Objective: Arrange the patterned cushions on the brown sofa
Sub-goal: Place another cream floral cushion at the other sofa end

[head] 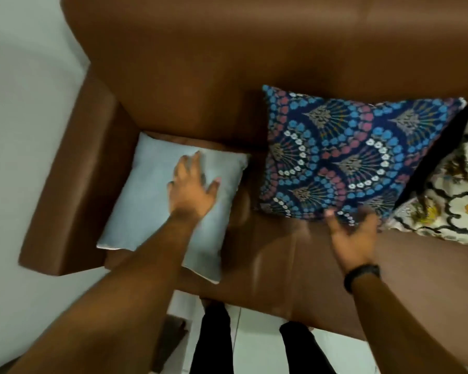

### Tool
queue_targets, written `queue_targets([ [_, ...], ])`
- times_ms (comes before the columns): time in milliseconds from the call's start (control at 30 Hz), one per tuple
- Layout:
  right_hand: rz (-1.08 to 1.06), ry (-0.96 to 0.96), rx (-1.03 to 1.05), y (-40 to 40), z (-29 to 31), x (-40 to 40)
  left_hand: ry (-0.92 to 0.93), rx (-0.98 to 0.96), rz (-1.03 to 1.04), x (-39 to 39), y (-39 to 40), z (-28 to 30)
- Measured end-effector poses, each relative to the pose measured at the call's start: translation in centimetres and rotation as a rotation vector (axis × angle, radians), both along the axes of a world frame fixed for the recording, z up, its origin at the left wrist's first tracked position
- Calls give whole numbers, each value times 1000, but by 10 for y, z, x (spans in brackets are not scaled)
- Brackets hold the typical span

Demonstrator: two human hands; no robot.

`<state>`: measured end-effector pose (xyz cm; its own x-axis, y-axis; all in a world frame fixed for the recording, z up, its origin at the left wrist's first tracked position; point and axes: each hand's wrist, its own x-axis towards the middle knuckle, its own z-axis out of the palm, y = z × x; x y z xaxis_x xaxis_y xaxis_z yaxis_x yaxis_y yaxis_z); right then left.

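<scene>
Mid-arranging: left hand point(192, 184) spread flat on pale cushion point(152, 195), right hand point(354, 230) open under blue cushion point(346, 155); probably needs propping next.

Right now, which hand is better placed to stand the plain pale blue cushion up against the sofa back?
The left hand. It already lies flat on the plain pale blue cushion by the brown sofa's armrest, fingers spread. The right hand is open at the lower edge of the dark blue fan-patterned cushion.
</scene>
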<state>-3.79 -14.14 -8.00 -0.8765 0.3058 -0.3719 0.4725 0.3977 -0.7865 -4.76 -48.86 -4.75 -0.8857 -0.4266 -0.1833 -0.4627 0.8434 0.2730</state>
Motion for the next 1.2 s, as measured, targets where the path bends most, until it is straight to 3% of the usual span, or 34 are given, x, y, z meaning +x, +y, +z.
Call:
queue_targets([
  [100,308,-241,-189,-96,-16,51,-126,10,227,52,-118,-19],
  [200,339,-394,-423,-185,-33,91,-362,173,453,102,-211,-47],
  [267,313,-463,-536,-222,-41,102,-387,325,533,125,-241,-61],
  [433,251,-343,-378,-255,-20,100,-201,489,445,146,-244,-47],
  [533,146,-288,-342,-257,26,76,-70,584,361,137,-248,-7],
  [667,87,-370,-357,-248,101,24,143,739,359,100,-265,60],
  [767,84,-453,-290,-246,132,-18,116,826,393,61,-276,93],
  [900,50,-533,-495,-260,139,-72,127,977,458,-11,-284,100],
  [1033,-69,-396,-595,-272,135,-130,232,1111,479,-86,-294,98],
  [1133,-101,-168,-428,-290,125,-146,257,913,383,-105,-282,89],
  [1200,26,135,-9,-305,111,-130,318,514,137,-92,-264,77],
])
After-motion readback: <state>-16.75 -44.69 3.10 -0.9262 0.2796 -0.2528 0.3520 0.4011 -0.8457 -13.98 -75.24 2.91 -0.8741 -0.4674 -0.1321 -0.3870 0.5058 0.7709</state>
